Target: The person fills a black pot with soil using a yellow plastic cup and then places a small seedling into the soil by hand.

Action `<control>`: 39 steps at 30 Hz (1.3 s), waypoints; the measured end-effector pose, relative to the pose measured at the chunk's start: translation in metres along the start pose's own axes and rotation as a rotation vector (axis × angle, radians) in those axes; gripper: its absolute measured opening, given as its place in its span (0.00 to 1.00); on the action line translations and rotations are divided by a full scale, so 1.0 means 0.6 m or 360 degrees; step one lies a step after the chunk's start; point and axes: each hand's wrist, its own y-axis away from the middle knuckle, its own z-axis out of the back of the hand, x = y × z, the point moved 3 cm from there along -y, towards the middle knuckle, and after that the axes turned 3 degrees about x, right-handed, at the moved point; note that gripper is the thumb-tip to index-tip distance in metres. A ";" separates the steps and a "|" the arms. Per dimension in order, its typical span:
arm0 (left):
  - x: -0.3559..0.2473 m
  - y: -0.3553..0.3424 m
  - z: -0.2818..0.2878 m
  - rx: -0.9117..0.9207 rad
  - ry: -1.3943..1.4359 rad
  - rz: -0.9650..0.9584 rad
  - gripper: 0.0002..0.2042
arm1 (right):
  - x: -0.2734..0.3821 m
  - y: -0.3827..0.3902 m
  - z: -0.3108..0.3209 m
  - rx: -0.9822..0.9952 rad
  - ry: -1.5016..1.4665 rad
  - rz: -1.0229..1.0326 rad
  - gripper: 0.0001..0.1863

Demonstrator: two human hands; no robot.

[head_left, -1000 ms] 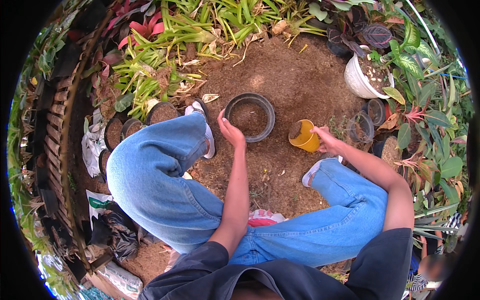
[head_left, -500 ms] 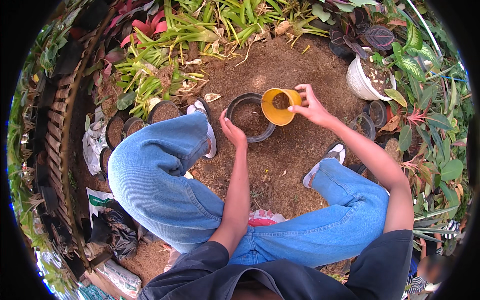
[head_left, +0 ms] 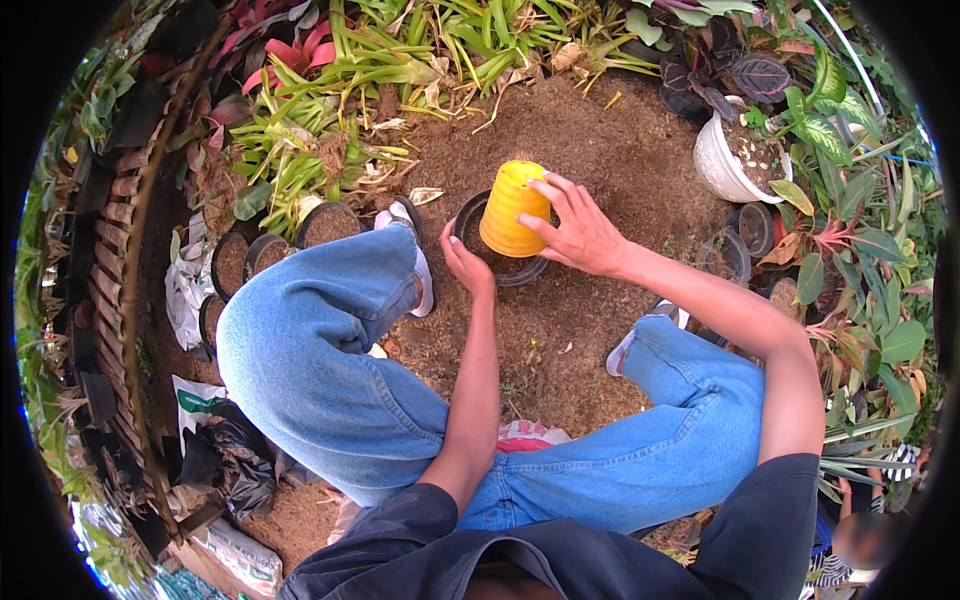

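A black plastic pot (head_left: 525,275) stands on the soil between my feet, with my left hand (head_left: 470,262) curved round its left rim. My right hand (head_left: 577,225) holds a ribbed yellow pot (head_left: 508,215) turned upside down over the black pot, thumb on its side and fingers near its base. The yellow pot hides much of the black pot's inside, so I cannot make out what lies there.
Brown soil (head_left: 555,120) surrounds the pots. Leafy plants (head_left: 400,60) and a white planter (head_left: 725,160) ring it. Soil-filled pots (head_left: 325,225) stand left, small pots (head_left: 750,230) right. Bags (head_left: 240,480) lie lower left. Part of another person (head_left: 870,500) shows at lower right.
The yellow pot has moved from the soil on the right to over the black pot and has been turned from open side up to upside down. My left hand stays at the black pot.
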 end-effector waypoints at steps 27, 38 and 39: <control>0.003 -0.004 -0.001 -0.0026 0.0126 0.0043 0.19 | -0.004 0.308 -0.192 0.0961 -0.1639 -0.2908 0.52; 0.009 -0.003 0.001 -0.0036 0.0068 0.0029 0.19 | -0.053 0.270 -0.196 0.0508 -0.1853 -0.3326 0.55; 0.007 -0.002 -0.001 -0.0033 0.0067 0.0025 0.19 | -0.052 0.278 -0.202 0.0450 -0.1902 -0.3291 0.56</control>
